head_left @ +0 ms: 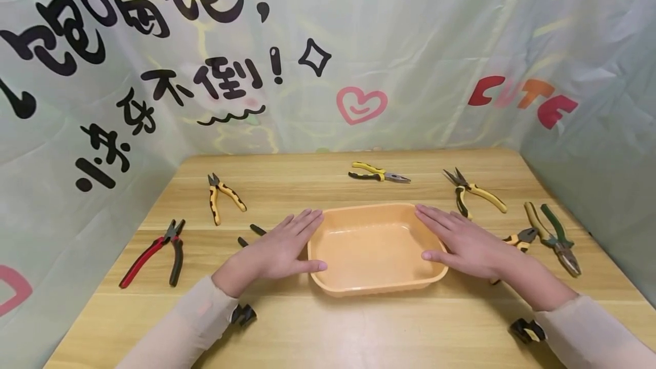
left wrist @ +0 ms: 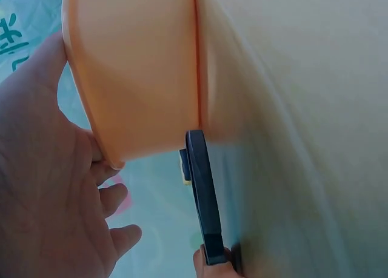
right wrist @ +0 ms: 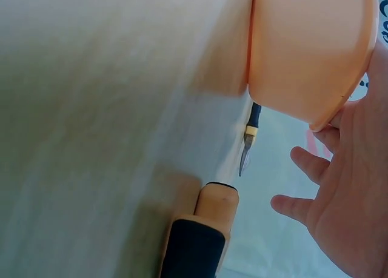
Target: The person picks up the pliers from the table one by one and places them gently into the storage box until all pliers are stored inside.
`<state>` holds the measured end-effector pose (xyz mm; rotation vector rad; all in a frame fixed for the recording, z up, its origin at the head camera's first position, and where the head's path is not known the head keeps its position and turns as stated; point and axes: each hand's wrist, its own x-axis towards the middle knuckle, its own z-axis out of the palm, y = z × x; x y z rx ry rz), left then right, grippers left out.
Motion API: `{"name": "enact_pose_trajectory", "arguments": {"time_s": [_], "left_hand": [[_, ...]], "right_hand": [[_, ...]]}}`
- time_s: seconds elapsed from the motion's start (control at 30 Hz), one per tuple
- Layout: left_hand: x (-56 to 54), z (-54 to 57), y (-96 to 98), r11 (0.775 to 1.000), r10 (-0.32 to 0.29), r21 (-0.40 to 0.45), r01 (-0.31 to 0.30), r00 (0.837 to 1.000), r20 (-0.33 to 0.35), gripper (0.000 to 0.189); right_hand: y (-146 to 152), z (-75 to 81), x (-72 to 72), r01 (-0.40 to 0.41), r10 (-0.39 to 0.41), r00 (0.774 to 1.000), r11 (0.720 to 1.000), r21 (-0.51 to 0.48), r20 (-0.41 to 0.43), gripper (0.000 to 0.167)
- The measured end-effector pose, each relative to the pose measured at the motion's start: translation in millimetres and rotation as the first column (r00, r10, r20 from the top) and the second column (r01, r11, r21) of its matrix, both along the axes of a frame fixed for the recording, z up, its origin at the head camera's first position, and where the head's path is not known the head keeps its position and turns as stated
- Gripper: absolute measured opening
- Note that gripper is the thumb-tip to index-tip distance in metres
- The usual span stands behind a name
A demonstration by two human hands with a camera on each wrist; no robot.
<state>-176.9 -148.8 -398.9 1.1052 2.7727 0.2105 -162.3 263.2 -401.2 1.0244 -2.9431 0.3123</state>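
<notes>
A shallow peach plastic basin [head_left: 379,249] sits at the middle of the wooden table. At its left rim rests my left hand [head_left: 282,249], fingers stretched out toward the far corner and thumb over the edge. My right hand [head_left: 466,244] lies against the right rim in the same way, its fingers straight. From the left wrist view, the basin's outer wall [left wrist: 133,72] stands beside the palm, with black-handled pliers [left wrist: 204,199] below. Yellow-and-black pliers [head_left: 525,237] are partly hidden under my right hand. In the right wrist view the fingers are spread below the basin's rim [right wrist: 364,72].
Around the basin lie red-and-black pliers [head_left: 175,244], yellow-and-black diagonal cutters [head_left: 214,198], two long-nose pliers [head_left: 381,173] at the back, and green-and-yellow pliers [head_left: 556,238] at the right. A printed cloth [head_left: 420,33] hangs behind and beside the table.
</notes>
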Motion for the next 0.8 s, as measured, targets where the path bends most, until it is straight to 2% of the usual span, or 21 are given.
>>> {"name": "enact_pose_trajectory", "arguments": {"time_s": [0.5,0.8], "left_hand": [[-20.7,0.1,-5.7,0.999,-0.002,0.036,0.000,0.999,0.042,0.096],[-29.7,-3.3,-10.4,0.999,-0.002,0.050,0.000,0.999,0.037,0.091]], "right_hand": [[-7,-0.3,-13.2,0.022,-0.022,1.000,1.000,0.003,0.018,0.081],[-13,-0.9,-20.7,0.020,-0.020,1.000,0.999,-0.025,0.016,0.080]]}}
